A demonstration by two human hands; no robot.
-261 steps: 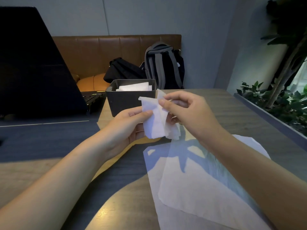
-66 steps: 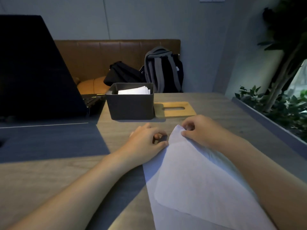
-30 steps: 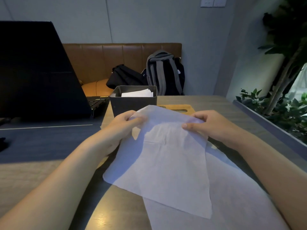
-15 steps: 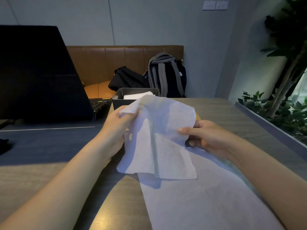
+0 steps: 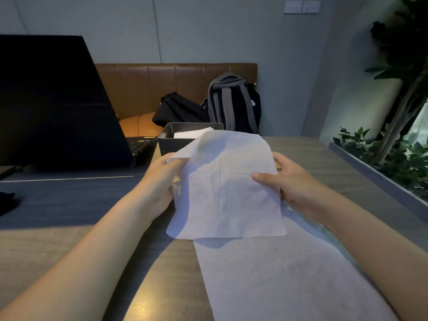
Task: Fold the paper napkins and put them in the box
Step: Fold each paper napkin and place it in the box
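Napkin (image 5: 228,188), white and thin, is held up in the air over the table (image 5: 58,242), between two hands. It looks doubled over, with its fold at the top and its loose edges hanging down.

Far left stands a dark open laptop (image 5: 53,100). Next comes the left hand (image 5: 162,179), which pinches the napkin's left edge with curled fingers. Behind the napkin sits the dark box (image 5: 169,141), and some white folded napkins (image 5: 192,133) show inside it. Past the box, a black bag (image 5: 179,110) and a grey backpack (image 5: 232,105) rest on a brown bench (image 5: 148,86).

The right hand (image 5: 289,181) holds the napkin's right edge, thumb on the front. Below it, more flat napkins (image 5: 278,279) lie on the table. Far right grow green plants (image 5: 393,154).
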